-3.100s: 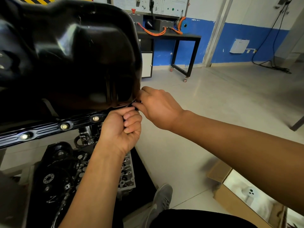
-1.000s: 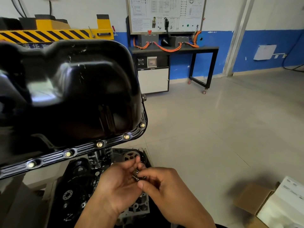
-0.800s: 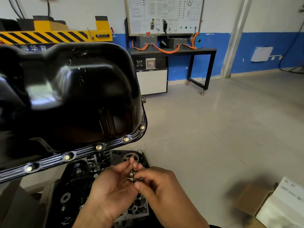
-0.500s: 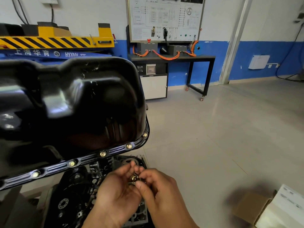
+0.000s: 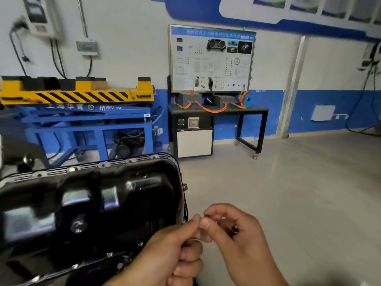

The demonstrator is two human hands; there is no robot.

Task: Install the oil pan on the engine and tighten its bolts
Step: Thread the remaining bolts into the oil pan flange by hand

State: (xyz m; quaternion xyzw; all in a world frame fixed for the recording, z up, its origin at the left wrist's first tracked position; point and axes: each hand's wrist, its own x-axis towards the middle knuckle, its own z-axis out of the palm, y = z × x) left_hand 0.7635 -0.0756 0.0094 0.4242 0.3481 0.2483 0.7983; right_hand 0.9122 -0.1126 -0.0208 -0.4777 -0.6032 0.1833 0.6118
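Oil pan (image 5: 92,203) lower left, flange bolts (image 5: 109,254) seated along near edge. We judge hands meet just right of pan to ready next bolt.

Right hand (image 5: 237,238): thumb and forefinger pressed together, small dark bolt (image 5: 235,230) held among curled fingers.

Left hand (image 5: 171,254): fingers curled, contents hidden; we cannot tell.

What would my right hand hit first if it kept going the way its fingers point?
The left hand: its fingertips seem to touch those of the right hand. Beyond it, likely the oil pan.
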